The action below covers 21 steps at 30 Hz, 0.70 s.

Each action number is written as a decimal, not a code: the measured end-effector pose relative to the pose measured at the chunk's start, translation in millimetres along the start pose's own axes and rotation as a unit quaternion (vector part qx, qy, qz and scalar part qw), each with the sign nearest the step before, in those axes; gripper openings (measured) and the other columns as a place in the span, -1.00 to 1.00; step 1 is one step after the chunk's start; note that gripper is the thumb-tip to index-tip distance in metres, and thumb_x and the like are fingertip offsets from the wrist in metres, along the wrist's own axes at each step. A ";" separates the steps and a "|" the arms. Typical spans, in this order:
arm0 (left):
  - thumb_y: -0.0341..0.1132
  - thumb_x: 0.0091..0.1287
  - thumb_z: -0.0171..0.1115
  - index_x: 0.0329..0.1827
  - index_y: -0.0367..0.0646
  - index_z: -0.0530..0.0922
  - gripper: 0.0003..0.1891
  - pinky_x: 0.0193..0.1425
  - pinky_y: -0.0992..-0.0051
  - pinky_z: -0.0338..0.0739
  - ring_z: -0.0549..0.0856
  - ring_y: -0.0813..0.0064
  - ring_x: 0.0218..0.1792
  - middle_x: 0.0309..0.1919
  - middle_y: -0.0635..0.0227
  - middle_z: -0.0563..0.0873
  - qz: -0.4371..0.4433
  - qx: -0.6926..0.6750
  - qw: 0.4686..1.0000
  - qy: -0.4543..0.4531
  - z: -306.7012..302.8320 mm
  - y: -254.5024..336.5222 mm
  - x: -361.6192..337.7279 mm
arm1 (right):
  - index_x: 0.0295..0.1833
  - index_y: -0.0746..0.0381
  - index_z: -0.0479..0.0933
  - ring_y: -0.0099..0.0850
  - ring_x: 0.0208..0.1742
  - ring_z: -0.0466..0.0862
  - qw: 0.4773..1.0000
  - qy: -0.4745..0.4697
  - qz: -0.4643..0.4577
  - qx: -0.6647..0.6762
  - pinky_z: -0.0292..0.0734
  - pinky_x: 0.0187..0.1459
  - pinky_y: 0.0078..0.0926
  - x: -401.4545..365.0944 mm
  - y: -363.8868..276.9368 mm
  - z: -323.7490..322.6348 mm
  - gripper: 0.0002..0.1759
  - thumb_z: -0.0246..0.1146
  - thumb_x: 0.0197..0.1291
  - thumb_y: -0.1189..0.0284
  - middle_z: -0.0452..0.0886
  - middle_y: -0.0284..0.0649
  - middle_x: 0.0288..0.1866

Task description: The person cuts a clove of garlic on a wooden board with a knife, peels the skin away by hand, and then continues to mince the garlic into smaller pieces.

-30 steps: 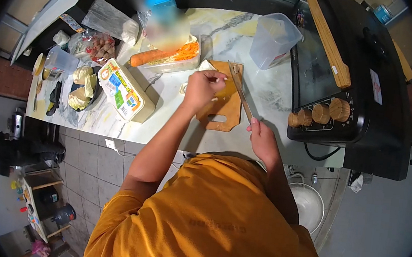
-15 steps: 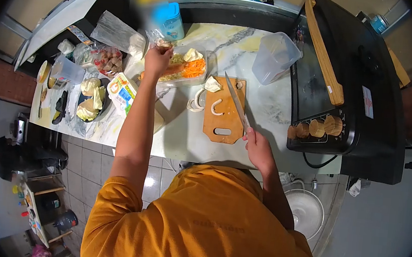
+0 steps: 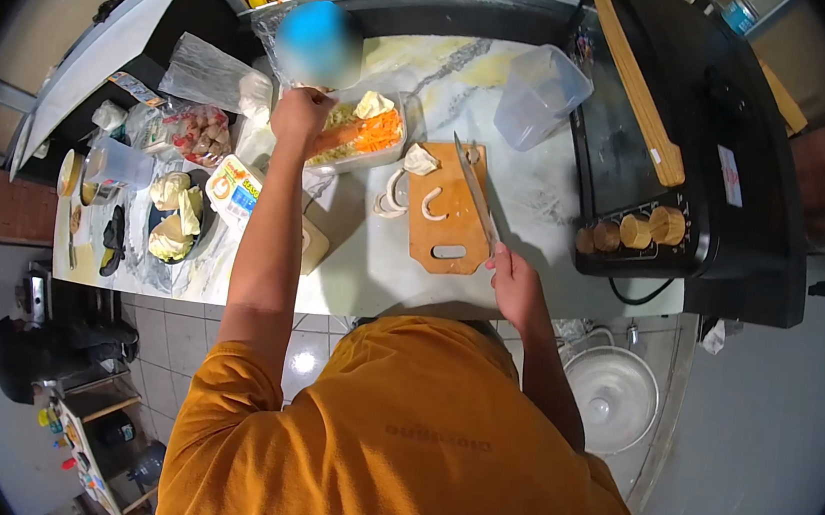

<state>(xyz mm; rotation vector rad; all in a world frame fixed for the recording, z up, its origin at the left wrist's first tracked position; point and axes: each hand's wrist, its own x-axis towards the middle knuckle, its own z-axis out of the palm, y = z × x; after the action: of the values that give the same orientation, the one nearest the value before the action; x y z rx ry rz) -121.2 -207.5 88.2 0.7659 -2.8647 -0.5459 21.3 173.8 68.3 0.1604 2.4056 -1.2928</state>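
My right hand [image 3: 518, 287] grips a long knife [image 3: 479, 194], its blade lying over the right side of a wooden cutting board [image 3: 427, 234]. A curved white strip [image 3: 429, 202] and a pale, layered chunk [image 3: 421, 160] rest on the board; more pale strips [image 3: 391, 195] lie at its left edge. My left hand [image 3: 302, 115] reaches to the near left side of a clear plastic container [image 3: 407, 136] holding shredded carrot [image 3: 377, 131] and other pale food. Its fingers are pinched together; what they hold, if anything, is hidden.
A black oven [image 3: 722, 180] stands on the right, near an upright clear container [image 3: 540, 100]. To the left are a bowl of cabbage pieces [image 3: 171, 237], a bag of reddish-brown pieces [image 3: 199, 135] and a white labelled pack [image 3: 233, 188]. A blurred blue item [image 3: 317, 41] stands behind. A person [image 3: 36, 349] is far left.
The whole view has shifted a little, and the counter sits slightly higher. Both hands keep nearly the same places, the left by the container and the right on the knife.
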 end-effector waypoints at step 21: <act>-0.15 0.17 0.31 -0.22 0.12 0.76 -0.83 -0.15 0.24 0.53 0.74 0.18 -0.35 -0.45 0.25 0.75 0.075 0.089 0.989 0.095 -8.3 9.2 -28.9 | -0.20 0.37 0.57 -0.08 -0.16 0.66 0.997 0.011 0.060 -0.045 0.49 -0.04 -0.29 -21.9 25.7 32.3 -0.43 -0.08 0.46 0.05 0.65 0.06 -0.29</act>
<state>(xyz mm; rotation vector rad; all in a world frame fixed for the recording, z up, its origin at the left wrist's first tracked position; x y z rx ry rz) -98.7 -188.1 98.5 0.5825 -2.7869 -0.1878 58.0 163.8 41.4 0.2886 2.4267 -1.1335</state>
